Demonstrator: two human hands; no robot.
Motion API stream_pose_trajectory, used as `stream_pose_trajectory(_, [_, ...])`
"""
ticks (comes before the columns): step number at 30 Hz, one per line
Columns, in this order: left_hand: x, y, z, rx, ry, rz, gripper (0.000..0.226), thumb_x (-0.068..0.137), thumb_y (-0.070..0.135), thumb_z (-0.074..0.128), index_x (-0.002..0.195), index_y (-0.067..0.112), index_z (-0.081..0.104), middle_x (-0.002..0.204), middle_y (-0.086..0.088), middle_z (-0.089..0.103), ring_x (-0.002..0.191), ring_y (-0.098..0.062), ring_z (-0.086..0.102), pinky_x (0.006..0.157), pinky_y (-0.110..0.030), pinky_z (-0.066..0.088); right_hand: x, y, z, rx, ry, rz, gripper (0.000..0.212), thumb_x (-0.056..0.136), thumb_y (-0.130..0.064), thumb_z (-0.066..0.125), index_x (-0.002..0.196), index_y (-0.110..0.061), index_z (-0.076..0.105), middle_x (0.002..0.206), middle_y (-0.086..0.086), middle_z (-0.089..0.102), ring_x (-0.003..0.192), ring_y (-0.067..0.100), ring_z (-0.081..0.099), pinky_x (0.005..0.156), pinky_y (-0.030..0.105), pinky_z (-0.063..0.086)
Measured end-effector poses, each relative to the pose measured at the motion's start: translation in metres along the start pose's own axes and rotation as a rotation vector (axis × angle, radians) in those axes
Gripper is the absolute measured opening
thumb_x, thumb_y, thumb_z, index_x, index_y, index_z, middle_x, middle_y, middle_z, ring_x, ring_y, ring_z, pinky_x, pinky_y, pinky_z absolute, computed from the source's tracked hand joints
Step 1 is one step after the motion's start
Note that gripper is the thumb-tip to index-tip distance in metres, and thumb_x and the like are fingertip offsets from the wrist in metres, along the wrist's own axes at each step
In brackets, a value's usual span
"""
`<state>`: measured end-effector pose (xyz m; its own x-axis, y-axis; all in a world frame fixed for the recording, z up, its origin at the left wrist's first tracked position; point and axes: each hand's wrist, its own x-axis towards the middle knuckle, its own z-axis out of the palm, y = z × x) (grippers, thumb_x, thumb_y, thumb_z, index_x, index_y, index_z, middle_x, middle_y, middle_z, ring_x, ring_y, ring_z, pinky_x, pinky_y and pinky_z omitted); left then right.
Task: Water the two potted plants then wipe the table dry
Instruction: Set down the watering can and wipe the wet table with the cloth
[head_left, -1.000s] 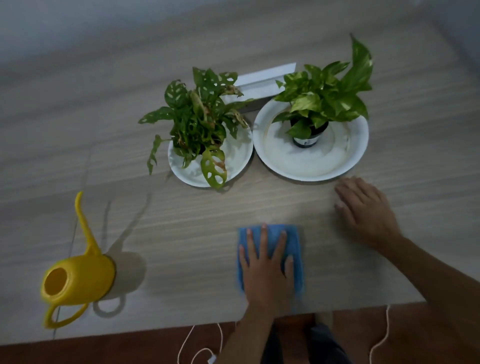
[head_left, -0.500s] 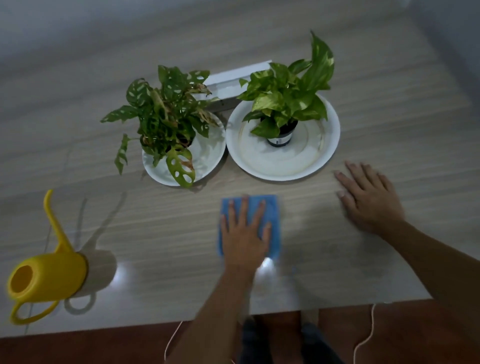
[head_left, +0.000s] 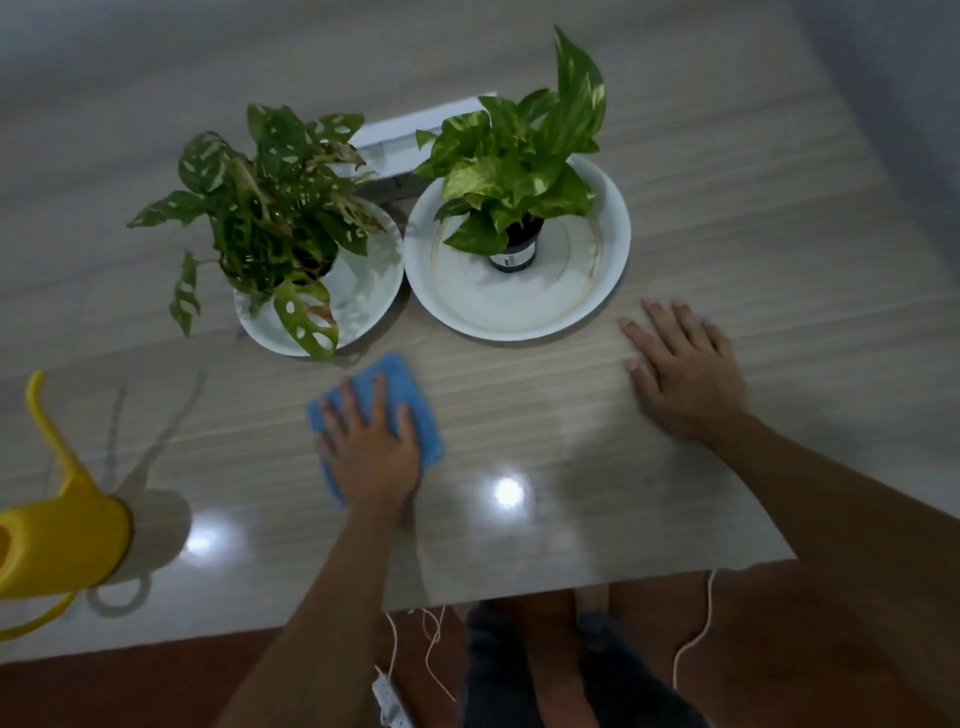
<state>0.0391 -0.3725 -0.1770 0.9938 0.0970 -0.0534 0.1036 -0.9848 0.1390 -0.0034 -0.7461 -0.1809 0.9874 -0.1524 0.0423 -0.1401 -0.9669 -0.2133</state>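
The blue cloth (head_left: 387, 415) lies flat on the table (head_left: 727, 156), just in front of the two plates, its long side tilted up to the left. My left hand (head_left: 371, 447) presses on it, fingers spread. My right hand (head_left: 685, 371) rests flat and open, holding nothing, near the big plate (head_left: 597, 291). The yellow can (head_left: 57, 551) sits far left, spout pointing away from me.

The watering can (head_left: 57, 540) runs off the left edge, so its handle and opening only half show. Left hand (head_left: 371, 447) covers most of the cloth (head_left: 421, 410), leaves hide the left pot (head_left: 317, 262), and the strip (head_left: 410, 137) behind the plants is mostly blocked
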Motion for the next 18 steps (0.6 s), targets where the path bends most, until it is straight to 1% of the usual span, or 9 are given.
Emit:
stream_pose_trajectory(3, [-0.078,-0.005,-0.013,-0.012,0.059,-0.140,0.061,0.099,0.052,0.027,0.157,0.036,0.016,0.164,-0.016,0.024,0.150,-0.046,0.016,0.114,-0.066,0.021,0.000,0.000,0.000,0.007,-0.015,0.029,0.056,0.096,-0.049,0.035,0.151,-0.037,0.035,0.162,-0.003,0.028,0.149,0.027,0.023,0.116,0.049,0.020])
stream_pose_trajectory(6, [-0.155,0.085,0.005,-0.049,-0.074,0.217,0.060,0.099,0.052,0.032,0.157,0.037,0.023,0.167,-0.010,0.019,0.153,-0.042,0.011,0.117,-0.063,0.019,0.001,0.000,0.000,-0.010,-0.035,0.020,0.056,0.096,-0.049,0.034,0.151,-0.036,0.035,0.162,-0.002,0.028,0.149,0.027,0.023,0.116,0.049,0.021])
stream_pose_trajectory(8, [-0.122,0.130,0.009,-0.094,-0.133,0.412,0.057,0.101,0.055,0.029,0.156,0.039,0.025,0.168,-0.005,0.017,0.154,-0.037,0.008,0.121,-0.058,0.013,0.001,0.002,0.000,-0.012,-0.034,0.021,0.056,0.097,-0.049,0.033,0.151,-0.036,0.034,0.163,-0.002,0.027,0.149,0.028,0.022,0.116,0.049,0.020])
stream_pose_trajectory(9, [-0.085,0.130,0.008,-0.091,-0.154,0.422,0.056,0.101,0.056,0.028,0.155,0.040,0.026,0.167,-0.004,0.018,0.154,-0.036,0.009,0.121,-0.058,0.013,0.000,0.002,0.000,-0.020,-0.029,0.019,0.056,0.097,-0.049,0.032,0.151,-0.036,0.034,0.163,-0.002,0.027,0.149,0.028,0.022,0.116,0.049,0.020])
stream_pose_trajectory(10, [-0.049,0.113,0.010,-0.054,-0.115,0.387,0.056,0.101,0.055,0.027,0.155,0.039,0.028,0.167,-0.005,0.021,0.153,-0.037,0.012,0.121,-0.059,0.014,0.000,0.002,0.000,-0.020,-0.024,0.012,0.056,0.097,-0.050,0.033,0.151,-0.036,0.034,0.162,-0.002,0.028,0.149,0.028,0.022,0.116,0.049,0.020])
stream_pose_trajectory(12, [0.004,0.041,0.007,0.023,0.006,0.153,0.060,0.100,0.055,0.024,0.156,0.036,0.026,0.165,-0.011,0.026,0.151,-0.042,0.018,0.118,-0.062,0.019,0.000,0.000,0.000,-0.005,-0.010,0.001,0.056,0.097,-0.050,0.033,0.151,-0.036,0.034,0.162,-0.002,0.028,0.150,0.027,0.021,0.117,0.048,0.020])
stream_pose_trajectory(15, [-0.037,-0.027,-0.016,-0.036,0.079,-0.188,0.061,0.099,0.053,0.022,0.157,0.036,0.015,0.164,-0.016,0.024,0.149,-0.046,0.018,0.116,-0.064,0.018,0.000,-0.001,-0.002,0.005,-0.010,0.023,0.055,0.097,-0.050,0.033,0.151,-0.038,0.033,0.162,-0.003,0.027,0.150,0.025,0.020,0.117,0.048,0.019])
stream_pose_trajectory(16, [-0.073,-0.012,-0.017,-0.018,0.080,-0.186,0.061,0.099,0.052,0.025,0.157,0.037,0.015,0.164,-0.016,0.025,0.150,-0.046,0.018,0.115,-0.065,0.020,0.001,-0.002,-0.003,0.006,-0.010,0.030,0.055,0.097,-0.050,0.034,0.151,-0.038,0.034,0.162,-0.004,0.028,0.150,0.025,0.020,0.117,0.048,0.019])
stream_pose_trajectory(18, [-0.135,0.047,-0.002,-0.038,-0.038,0.054,0.061,0.098,0.051,0.030,0.157,0.037,0.020,0.166,-0.011,0.022,0.151,-0.043,0.015,0.115,-0.064,0.021,0.000,-0.002,-0.003,0.000,-0.021,0.029,0.056,0.096,-0.049,0.034,0.151,-0.037,0.035,0.162,-0.003,0.028,0.150,0.026,0.021,0.117,0.048,0.019])
